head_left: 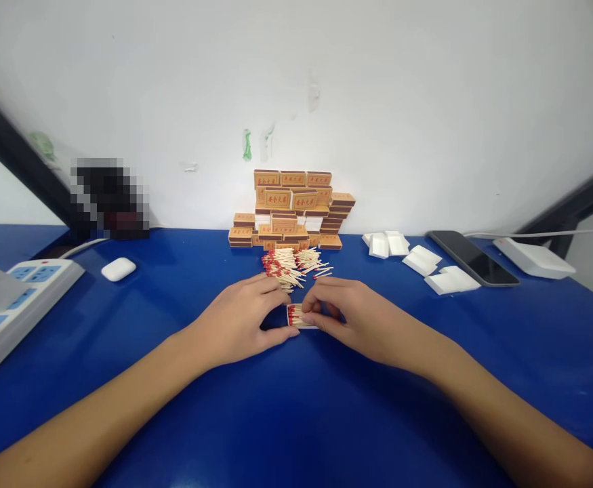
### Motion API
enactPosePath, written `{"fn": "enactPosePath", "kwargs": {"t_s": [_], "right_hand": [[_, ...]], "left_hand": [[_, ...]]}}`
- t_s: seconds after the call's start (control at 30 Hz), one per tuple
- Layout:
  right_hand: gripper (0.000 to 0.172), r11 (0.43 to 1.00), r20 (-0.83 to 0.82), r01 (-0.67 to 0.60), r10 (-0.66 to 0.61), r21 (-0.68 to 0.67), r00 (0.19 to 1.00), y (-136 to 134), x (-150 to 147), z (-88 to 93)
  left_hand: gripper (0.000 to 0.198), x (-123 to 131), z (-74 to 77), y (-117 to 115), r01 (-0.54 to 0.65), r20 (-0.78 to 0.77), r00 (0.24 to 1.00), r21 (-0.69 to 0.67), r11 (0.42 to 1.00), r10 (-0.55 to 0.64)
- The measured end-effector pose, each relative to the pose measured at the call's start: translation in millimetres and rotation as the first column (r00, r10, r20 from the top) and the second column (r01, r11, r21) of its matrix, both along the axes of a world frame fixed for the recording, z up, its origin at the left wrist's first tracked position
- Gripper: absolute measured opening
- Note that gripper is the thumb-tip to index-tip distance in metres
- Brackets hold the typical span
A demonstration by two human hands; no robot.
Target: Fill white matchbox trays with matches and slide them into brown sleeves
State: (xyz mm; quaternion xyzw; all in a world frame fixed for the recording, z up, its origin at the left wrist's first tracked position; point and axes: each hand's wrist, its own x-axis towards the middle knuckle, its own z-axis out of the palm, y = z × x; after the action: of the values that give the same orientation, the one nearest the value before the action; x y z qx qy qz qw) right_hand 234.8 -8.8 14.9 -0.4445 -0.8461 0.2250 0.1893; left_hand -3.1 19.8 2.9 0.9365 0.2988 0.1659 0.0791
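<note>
A small open matchbox tray (297,316) filled with red-tipped matches lies on the blue table (296,420), held between both hands. My left hand (240,318) curls round its left end, thumb along the near side. My right hand (352,315) pinches its right end with bent fingers. Just behind the hands lies a loose heap of matches (292,264). Further back, against the white wall, stands a stack of orange matchboxes (293,210).
Several white inner trays (418,261) lie at the right, beside a dark phone (472,257) and a white adapter (533,257). A white earbud case (118,269) and a power strip (6,298) are at the left.
</note>
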Motion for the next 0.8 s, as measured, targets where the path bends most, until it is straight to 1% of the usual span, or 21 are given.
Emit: {"fn": "enactPosePath", "kwargs": {"t_s": [0.07,0.2,0.33,0.47,0.67,0.8], "right_hand": [[0.010,1.000,0.032,0.006,-0.006,0.014,0.999,0.7,2.5,-1.5],[0.017,0.999,0.098,-0.029,0.026,0.028,0.995,0.2,4.3,-2.4],[0.020,0.999,0.111,-0.021,0.018,0.028,0.994,-1.3,4.9,-0.3],[0.018,1.000,0.104,-0.012,0.014,-0.019,0.994,-2.0,7.5,1.2],[0.013,0.999,0.131,-0.036,0.039,-0.031,0.991,-1.4,12.1,1.1],[0.011,0.997,0.120,-0.027,0.036,-0.076,0.992,-2.7,14.0,4.4]], "left_hand": [[0.027,-0.6,0.1,-0.3,0.000,0.004,1.000,0.001,1.000,0.000],[0.026,0.1,0.9,-0.7,-0.005,-0.004,1.000,0.011,1.000,0.005],[0.027,0.9,1.1,-0.4,-0.005,-0.012,1.000,0.008,1.000,0.005],[0.027,0.0,-0.2,0.4,-0.002,-0.003,1.000,0.004,1.000,0.002],[0.026,0.6,-0.1,-0.1,0.000,-0.002,1.000,0.014,1.000,0.000],[0.027,0.7,0.4,-0.4,-0.001,-0.003,1.000,0.008,1.000,0.001]]}}
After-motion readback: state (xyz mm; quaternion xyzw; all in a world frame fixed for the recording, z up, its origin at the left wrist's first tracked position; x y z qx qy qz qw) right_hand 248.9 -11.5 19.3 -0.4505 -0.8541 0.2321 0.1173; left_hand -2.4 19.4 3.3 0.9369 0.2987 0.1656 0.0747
